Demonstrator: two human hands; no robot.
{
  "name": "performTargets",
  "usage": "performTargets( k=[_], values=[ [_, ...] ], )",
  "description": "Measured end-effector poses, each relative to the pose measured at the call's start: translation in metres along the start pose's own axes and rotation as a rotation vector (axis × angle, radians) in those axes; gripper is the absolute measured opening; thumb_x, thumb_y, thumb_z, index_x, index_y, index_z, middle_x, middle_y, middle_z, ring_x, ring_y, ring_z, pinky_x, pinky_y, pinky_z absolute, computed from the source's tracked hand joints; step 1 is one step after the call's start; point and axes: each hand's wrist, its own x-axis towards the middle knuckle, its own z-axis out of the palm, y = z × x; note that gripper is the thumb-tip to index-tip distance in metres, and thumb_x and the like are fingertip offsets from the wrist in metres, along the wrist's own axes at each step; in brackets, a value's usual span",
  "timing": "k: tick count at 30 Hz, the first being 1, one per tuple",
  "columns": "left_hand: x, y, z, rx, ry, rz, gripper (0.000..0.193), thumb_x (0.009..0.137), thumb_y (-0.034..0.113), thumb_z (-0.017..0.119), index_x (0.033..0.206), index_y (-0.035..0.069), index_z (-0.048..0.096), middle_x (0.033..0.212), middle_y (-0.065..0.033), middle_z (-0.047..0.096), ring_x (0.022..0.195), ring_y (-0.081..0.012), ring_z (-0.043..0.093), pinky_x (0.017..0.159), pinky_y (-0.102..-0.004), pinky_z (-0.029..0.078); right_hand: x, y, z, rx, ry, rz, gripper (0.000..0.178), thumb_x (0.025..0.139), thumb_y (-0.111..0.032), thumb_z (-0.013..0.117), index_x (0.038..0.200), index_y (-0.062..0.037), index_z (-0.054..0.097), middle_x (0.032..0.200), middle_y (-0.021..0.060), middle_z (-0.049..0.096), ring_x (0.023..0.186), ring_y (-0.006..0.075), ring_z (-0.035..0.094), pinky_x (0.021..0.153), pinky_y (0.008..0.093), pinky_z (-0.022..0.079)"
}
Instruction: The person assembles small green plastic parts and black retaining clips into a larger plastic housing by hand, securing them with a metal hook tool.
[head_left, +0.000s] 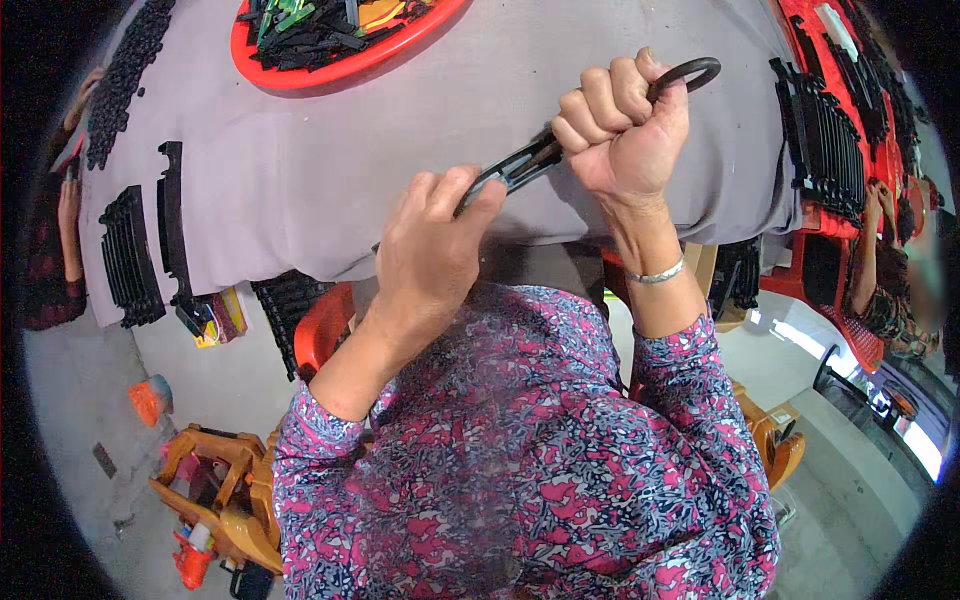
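Observation:
Fingers curled tight, my right hand point(628, 125) is wrapped round a dark tool, seemingly scissors, whose looped handle point(695, 72) sticks out above the fist. From below that fist a narrow black plastic strip point(525, 165) slants down to my left hand point(435, 245). The thumb and fingers of the left hand pinch its lower end. The tool's blade seems to lie along the strip, but the fist hides where they meet. Both hands are over the near edge of the cloth-covered table point(350, 170).
A red tray point(400, 45) of black, green and orange pieces stands at the far side. Long black parts point(130, 255) lie in rows at the left, with more stacked parts point(825, 140) at the right. Other people's hands point(880, 205) are at both sides.

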Motion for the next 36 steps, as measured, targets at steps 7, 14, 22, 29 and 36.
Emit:
performTargets(
  k=[7,14,22,29,36],
  values=[
    [0.0,0.001,-0.001,0.012,-0.01,0.009,0.031,0.077,0.001,0.06,0.107,0.009,0.066,0.106,-0.007,0.061,0.089,-0.0273,0.058,0.075,-0.0397,0.051,-0.002,0.003,-0.006,0.071,0.022,0.004,0.048,0.098,-0.042,0.029,0.057,-0.0174,0.025,0.05,-0.0044,0.018,0.045,0.0098,0.012,0.041,0.0287,0.011],
    [0.002,0.001,0.003,0.006,0.071,0.022,0.034,0.073,-0.007,0.062,0.104,0.007,0.066,0.1,-0.0095,0.062,0.085,-0.0301,0.06,0.073,-0.0404,0.052,-0.004,0.006,-0.002,-0.029,0.077,-0.041,0.047,0.097,-0.044,0.03,0.058,-0.0174,0.025,0.05,-0.0046,0.018,0.045,0.0098,0.012,0.042,0.0285,0.011],
    [0.002,0.001,-0.01,-0.161,0.074,-0.043,0.037,0.072,-0.005,0.07,0.107,0.005,0.061,0.105,-0.0125,0.061,0.092,-0.0329,0.063,0.078,-0.0407,0.053,-0.001,-0.016,-0.003,0.101,0.134,-0.081,0.049,0.097,-0.048,0.035,0.061,-0.015,0.028,0.054,-0.005,0.021,0.049,0.0093,0.018,0.044,0.0269,0.014],
    [-0.006,-0.009,-0.032,-0.162,0.055,-0.112,0.054,0.067,0.002,0.076,0.116,0.005,0.055,0.107,-0.0106,0.058,0.094,-0.033,0.059,0.079,-0.0427,0.046,-0.004,-0.061,-0.042,-0.164,0.27,-0.044,0.021,0.097,-0.025,0.053,0.094,-0.0044,0.055,0.07,-0.0013,0.038,0.06,0.0093,0.037,0.045,0.0229,0.028],
    [-0.017,-0.013,-0.023,-0.055,0.093,-0.105,0.043,0.064,0.008,0.08,0.105,0.004,0.066,0.091,-0.0078,0.06,0.087,-0.0281,0.058,0.076,-0.039,0.042,-0.002,-0.053,-0.042,-0.834,0.55,0.033,0.028,0.097,-0.022,0.053,0.099,0.0037,0.061,0.075,0.0062,0.06,0.062,0.0132,0.056,0.049,0.0233,0.041]
  ],
)
